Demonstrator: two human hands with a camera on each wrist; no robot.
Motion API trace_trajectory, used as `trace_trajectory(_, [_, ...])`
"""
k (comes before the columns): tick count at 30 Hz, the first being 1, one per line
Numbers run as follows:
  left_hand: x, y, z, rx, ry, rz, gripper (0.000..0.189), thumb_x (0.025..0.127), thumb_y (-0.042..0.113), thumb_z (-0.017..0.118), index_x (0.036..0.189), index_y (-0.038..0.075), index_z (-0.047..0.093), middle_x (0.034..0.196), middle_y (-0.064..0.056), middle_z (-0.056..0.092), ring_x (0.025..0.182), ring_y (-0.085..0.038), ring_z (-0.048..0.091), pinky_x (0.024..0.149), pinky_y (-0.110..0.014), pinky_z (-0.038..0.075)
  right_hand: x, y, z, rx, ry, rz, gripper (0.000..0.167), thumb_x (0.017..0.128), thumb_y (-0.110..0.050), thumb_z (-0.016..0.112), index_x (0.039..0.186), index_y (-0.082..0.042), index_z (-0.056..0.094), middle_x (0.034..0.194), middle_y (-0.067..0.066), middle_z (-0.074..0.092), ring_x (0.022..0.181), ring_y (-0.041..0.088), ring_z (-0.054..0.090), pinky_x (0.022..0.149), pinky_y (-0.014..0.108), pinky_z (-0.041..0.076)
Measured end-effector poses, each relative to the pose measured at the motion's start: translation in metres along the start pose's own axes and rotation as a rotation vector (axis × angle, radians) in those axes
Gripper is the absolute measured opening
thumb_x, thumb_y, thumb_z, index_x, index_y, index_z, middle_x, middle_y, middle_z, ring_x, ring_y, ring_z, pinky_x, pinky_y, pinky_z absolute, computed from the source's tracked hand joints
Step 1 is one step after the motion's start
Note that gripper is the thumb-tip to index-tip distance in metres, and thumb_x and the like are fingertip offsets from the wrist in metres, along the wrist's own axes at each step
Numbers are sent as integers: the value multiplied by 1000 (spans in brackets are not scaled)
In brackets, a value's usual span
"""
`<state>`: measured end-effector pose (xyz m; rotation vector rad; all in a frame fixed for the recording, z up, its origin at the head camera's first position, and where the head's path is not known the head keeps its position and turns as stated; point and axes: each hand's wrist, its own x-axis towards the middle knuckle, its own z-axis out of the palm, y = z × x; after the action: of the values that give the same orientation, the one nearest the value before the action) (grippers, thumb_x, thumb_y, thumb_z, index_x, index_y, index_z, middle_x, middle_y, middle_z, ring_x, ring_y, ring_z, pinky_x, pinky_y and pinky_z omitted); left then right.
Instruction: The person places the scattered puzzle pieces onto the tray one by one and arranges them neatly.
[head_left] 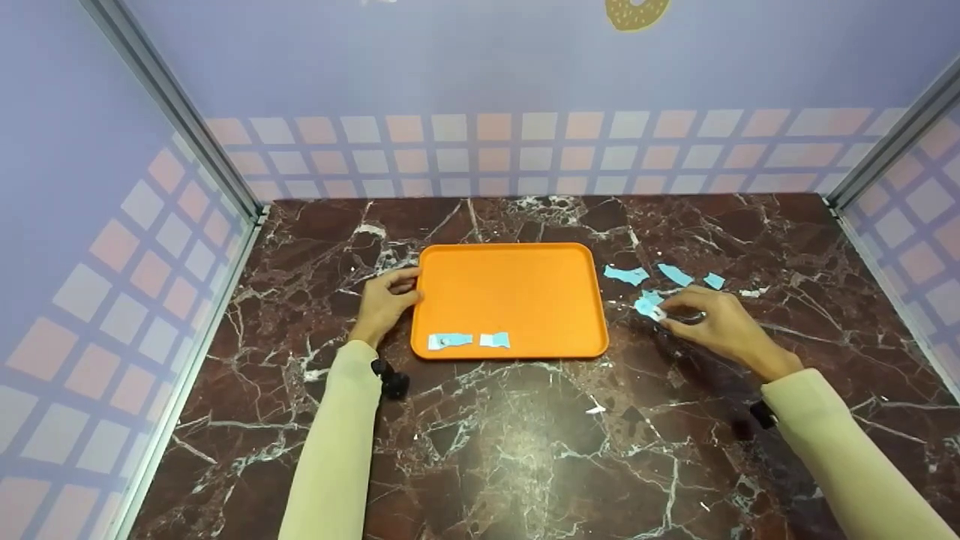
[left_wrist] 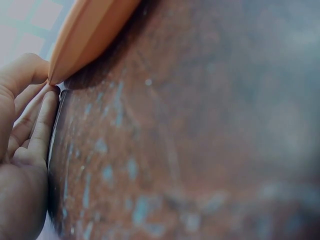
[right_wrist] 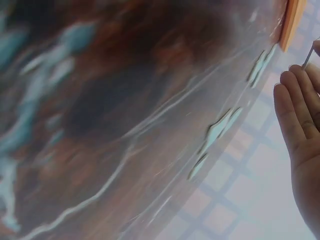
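An orange tray (head_left: 517, 292) lies on the marbled table. My left hand (head_left: 384, 304) is at its left edge, thumb and fingertips gripping the rim; the left wrist view shows the thumb (left_wrist: 27, 72) against the tray edge (left_wrist: 95, 37). Right of the tray, my right hand (head_left: 712, 322) pinches a small, thin white-and-blue puzzle piece (head_left: 658, 313) between thumb and fingers. A light-blue piece (head_left: 648, 302) lies just behind it, overlapped in the head view. In the right wrist view the pinched piece (right_wrist: 308, 56) shows edge-on, with the other fingers (right_wrist: 295, 107) extended.
Two blue-and-white pieces, one on the left (head_left: 450, 340) and another beside it (head_left: 495, 340), lie along the tray's near edge. Beyond my right hand are light-blue pieces (head_left: 626, 275), (head_left: 675, 274) and a small one (head_left: 714, 281). Patterned walls (head_left: 495, 150) enclose the table (head_left: 510, 450).
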<state>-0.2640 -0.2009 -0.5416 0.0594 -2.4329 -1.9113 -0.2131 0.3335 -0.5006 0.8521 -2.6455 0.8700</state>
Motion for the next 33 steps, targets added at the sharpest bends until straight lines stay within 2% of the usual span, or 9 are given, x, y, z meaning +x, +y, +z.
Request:
trace_trajectory(9, [0, 1, 0, 9, 1, 5, 43, 88, -8, 75, 131, -4, 73, 135, -19, 68, 118, -33, 66, 97, -28, 54, 22, -17, 13, 15, -46, -10, 25, 84, -1, 88, 108, -3, 82, 102, 4, 76, 87, 23, 72, 77, 43, 60])
trace_trajectory(16, [1, -1, 1, 15, 16, 18, 43, 86, -7, 76, 129, -3, 74, 132, -18, 70, 115, -32, 66, 95, -29, 56, 37, -29, 25, 74, -65, -58, 23, 84, -1, 89, 106, -3, 82, 100, 5, 75, 83, 25, 69, 69, 44, 58])
trace_trajectory(25, [1, -1, -1, 13, -7, 3, 44, 88, -7, 76, 132, -3, 73, 134, -20, 68, 119, -33, 65, 100, -32, 55, 53, -45, 39, 104, -109, -111, 24, 84, -1, 88, 107, -4, 83, 101, 5, 76, 88, 23, 71, 77, 42, 60])
trace_trajectory(33, [1, -1, -1, 7, -3, -1, 44, 88, -9, 75, 132, -5, 72, 135, -24, 67, 121, -37, 64, 99, -27, 54, 63, -55, 52, 145, -149, -198, 25, 84, 6, 83, 108, -1, 81, 105, 8, 75, 88, 29, 71, 77, 45, 62])
